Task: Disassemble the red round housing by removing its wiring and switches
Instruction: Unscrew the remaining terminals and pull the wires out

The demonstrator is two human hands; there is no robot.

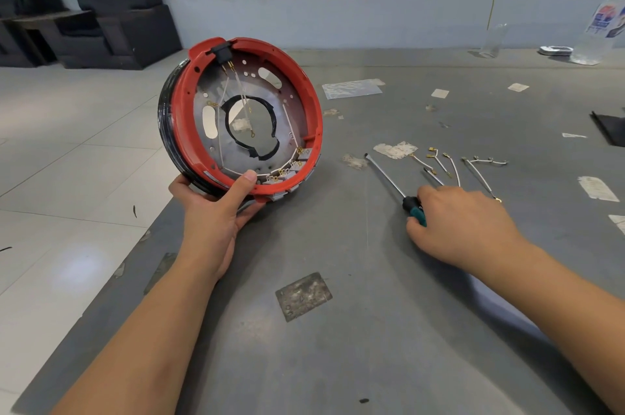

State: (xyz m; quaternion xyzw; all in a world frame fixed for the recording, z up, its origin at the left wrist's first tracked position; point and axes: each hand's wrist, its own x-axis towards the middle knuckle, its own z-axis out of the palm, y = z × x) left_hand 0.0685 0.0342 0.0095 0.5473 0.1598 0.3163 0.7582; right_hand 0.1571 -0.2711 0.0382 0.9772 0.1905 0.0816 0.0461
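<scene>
Head view: nearest the camera, two bare forearms reach out over the dull grey scuffed surface (338, 245). The left hand (216, 211) grasps the red round plastic housing (304, 90) at its lower rim, thumb hooked over the inner lip and fingers (250, 213) wrapped beneath, holding it tilted on edge with its open side toward the camera, its lowest edge at or just above the surface. To the right of the housing, the right hand (463, 222) is curled round the teal-and-black handle of a long flat-blade screwdriver (389, 178), whose shaft lies along the surface pointing back toward the housing.

Inside the housing, thin white wires with brass terminals (243, 100) cross a perforated metal plate, and a row of small grey switches (287, 174) sits along the lower right rim beside the thumb; a black socket (221, 51) is at the top. Beyond the right hand, well right of the housing, lie several loose white wires (449, 167).

The housing looks light and rigid; the rim is the sound hold. Wires are limp, terminals likely fragile, so pry gently at the connectors.
</scene>
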